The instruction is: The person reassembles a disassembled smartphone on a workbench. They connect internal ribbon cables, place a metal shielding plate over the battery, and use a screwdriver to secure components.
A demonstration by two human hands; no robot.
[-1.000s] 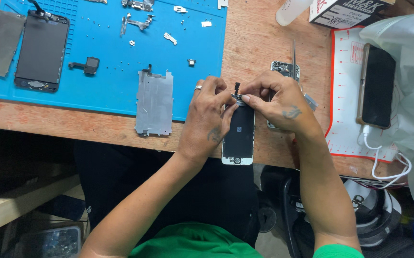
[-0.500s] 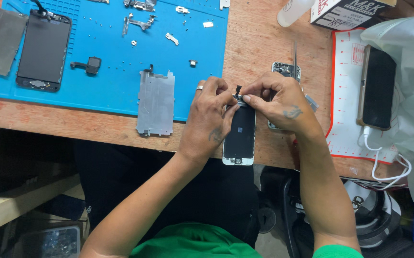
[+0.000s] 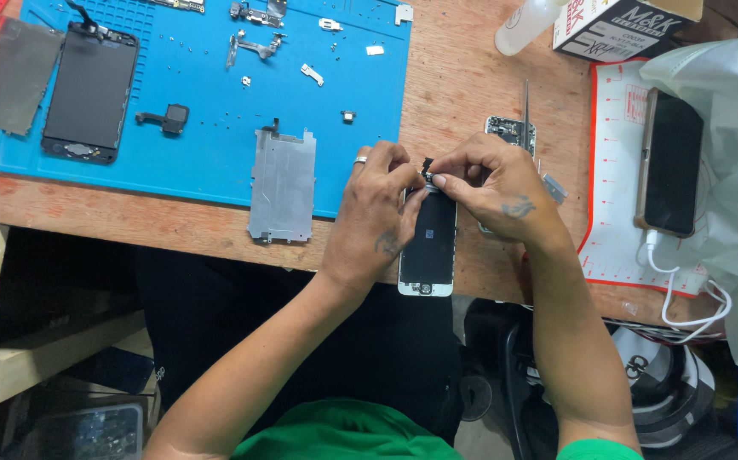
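The wooden desk (image 3: 462, 94) fills the upper part of the head view, and a blue work mat (image 3: 198, 162) covers its left portion. On the mat lie a dark phone screen assembly (image 3: 89, 94), a flat metal shield plate (image 3: 282, 185) near the mat's front edge, and scattered small metal brackets and screws. At the right sits a white ruled mat (image 3: 616, 170) with a dark phone (image 3: 669, 162) on it, a white cable (image 3: 684, 290) plugged into its near end, and crumpled clear plastic (image 3: 726, 128) at the far right edge. Both forearms reach up from the lower frame and meet at the desk's front edge. The left hand (image 3: 377, 213) curls over the left top corner of a white-framed phone screen (image 3: 428, 247), its grip clamped on the screen's edge, a ring on one finger. The right hand (image 3: 496, 192) arches over the top end, thumb and forefinger pinched on a small dark part (image 3: 427, 166) at the screen's upper end. The screen lies glass up, its lower end jutting over the desk's front edge. Below the desk are a green shirt, dark floor clutter and a wooden frame at the left.
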